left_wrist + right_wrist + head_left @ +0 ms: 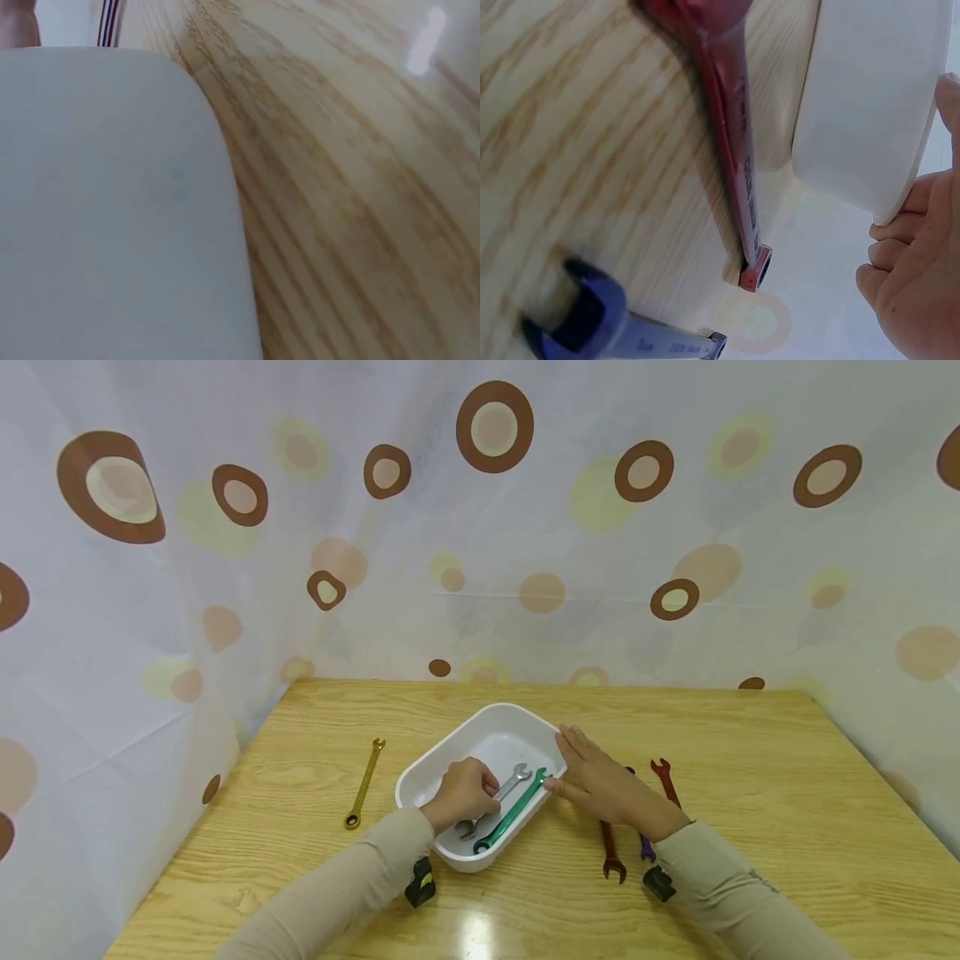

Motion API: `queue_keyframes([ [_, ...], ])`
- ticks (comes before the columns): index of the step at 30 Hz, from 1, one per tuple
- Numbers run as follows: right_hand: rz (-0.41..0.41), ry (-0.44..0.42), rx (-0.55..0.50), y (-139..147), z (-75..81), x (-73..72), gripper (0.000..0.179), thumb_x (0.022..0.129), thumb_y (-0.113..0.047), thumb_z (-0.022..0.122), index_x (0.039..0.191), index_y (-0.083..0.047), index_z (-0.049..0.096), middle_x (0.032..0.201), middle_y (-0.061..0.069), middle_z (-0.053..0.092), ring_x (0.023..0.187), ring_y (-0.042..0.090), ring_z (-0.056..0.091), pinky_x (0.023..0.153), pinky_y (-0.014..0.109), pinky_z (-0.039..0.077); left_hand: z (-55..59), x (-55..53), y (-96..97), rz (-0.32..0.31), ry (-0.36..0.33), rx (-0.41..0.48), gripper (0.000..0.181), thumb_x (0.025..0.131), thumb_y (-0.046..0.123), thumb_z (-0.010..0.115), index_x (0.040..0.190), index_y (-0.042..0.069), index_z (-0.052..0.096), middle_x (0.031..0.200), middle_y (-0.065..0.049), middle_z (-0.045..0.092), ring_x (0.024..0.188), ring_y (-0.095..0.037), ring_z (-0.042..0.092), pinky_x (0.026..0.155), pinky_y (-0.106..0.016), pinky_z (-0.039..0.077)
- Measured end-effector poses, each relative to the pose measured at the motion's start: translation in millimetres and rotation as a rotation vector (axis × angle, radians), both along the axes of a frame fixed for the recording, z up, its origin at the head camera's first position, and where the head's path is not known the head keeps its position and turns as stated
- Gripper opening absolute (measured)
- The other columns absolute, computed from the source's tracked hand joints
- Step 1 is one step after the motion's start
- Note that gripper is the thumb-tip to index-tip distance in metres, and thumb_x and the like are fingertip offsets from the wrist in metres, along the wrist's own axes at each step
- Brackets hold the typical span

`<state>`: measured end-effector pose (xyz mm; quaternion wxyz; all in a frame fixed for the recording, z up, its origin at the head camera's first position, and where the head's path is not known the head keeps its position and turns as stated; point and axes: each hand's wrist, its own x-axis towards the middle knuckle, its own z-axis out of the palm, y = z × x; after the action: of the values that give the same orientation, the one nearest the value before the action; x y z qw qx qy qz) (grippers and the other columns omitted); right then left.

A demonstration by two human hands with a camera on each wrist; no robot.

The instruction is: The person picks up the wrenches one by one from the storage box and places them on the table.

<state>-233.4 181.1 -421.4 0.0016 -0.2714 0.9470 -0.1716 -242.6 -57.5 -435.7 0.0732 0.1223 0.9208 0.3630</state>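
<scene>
A white plastic tray (468, 862) stands on the table at an angle. Inside it, my left hand (465, 789) pinches a silver wrench (513, 782) near the middle of its shaft. Beside that wrench lies a green wrench (517, 814), along the tray's right side. My right hand (603, 787) touches the tray's right corner with fingers extended and the thumb apart at the rim. From the right wrist view, the fingers (889, 255) lie against the outside of the tray wall (870, 97). The left wrist view is mostly filled by the tray's outer wall (120, 195).
A gold wrench (365, 785) lies left of the tray. Right of it are a dark red wrench (609, 843), a purple wrench (647, 847) and a red wrench (667, 778), partly hidden by the right hand and forearm. A spotted curtain (480, 543) hangs behind the wooden table (780, 827).
</scene>
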Motion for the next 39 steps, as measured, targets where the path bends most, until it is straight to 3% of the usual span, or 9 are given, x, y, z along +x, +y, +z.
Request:
queue_keyframes([
  [5, -0.004, -0.014, 0.003, 0.1, -0.6, -0.9, 0.087, 0.096, -0.057, 0.044, 0.150, 0.005, 0.015, 0.159, 0.020, 0.007, 0.146, 0.038, 0.007, 0.113, 0.055, 0.021, -0.5, 0.2, 0.8, -0.003, 0.012, -0.020, 0.014, 0.066, 0.004, 0.080, 0.077, 0.004, 0.070, 0.065, 0.003, 0.059, 0.059, -0.010, 0.052, 0.053, -0.020, 0.043],
  [9, 0.000, -0.011, -0.005, -0.3, 0.0, -0.5, 0.088, 0.096, -0.056, 0.044, 0.150, 0.006, 0.016, 0.158, 0.021, 0.008, 0.145, 0.039, 0.008, 0.112, 0.056, 0.022, -1.7, -0.4, 1.4, 0.005, -0.023, -0.032, 0.013, 0.068, 0.007, 0.080, 0.076, 0.006, 0.071, 0.064, 0.004, 0.058, 0.060, -0.009, 0.051, 0.054, -0.019, 0.042],
  [17, 0.000, 0.003, -0.015, -0.2, -0.2, 1.2, 0.086, 0.096, -0.054, 0.046, 0.150, 0.006, 0.018, 0.158, 0.021, 0.009, 0.145, 0.040, 0.010, 0.111, 0.056, 0.023, -1.4, -2.8, -0.4, -0.034, -0.131, 0.042, 0.015, 0.074, 0.006, 0.077, 0.089, 0.004, 0.074, 0.075, 0.002, 0.066, 0.068, -0.008, 0.056, 0.061, -0.020, 0.048],
  [24, -0.002, 0.008, -0.011, 0.9, 0.1, 1.8, 0.086, 0.096, -0.055, 0.045, 0.149, 0.007, 0.018, 0.158, 0.022, 0.009, 0.144, 0.041, 0.010, 0.111, 0.057, 0.023, 1.2, -3.9, -3.2, -0.055, -0.188, 0.117, 0.019, 0.073, 0.001, 0.077, 0.092, 0.000, 0.074, 0.074, -0.001, 0.066, 0.066, -0.008, 0.056, 0.058, -0.020, 0.048],
  [39, -0.008, -0.010, -0.014, 0.2, 1.2, 1.4, 0.086, 0.096, -0.056, 0.045, 0.150, 0.006, 0.017, 0.159, 0.021, 0.009, 0.145, 0.040, 0.010, 0.112, 0.056, 0.022, 3.4, -4.1, -3.5, 0.028, -0.267, 0.244, 0.023, 0.075, 0.001, 0.076, 0.098, -0.001, 0.072, 0.075, 0.000, 0.059, 0.066, -0.008, 0.052, 0.055, -0.018, 0.042],
])
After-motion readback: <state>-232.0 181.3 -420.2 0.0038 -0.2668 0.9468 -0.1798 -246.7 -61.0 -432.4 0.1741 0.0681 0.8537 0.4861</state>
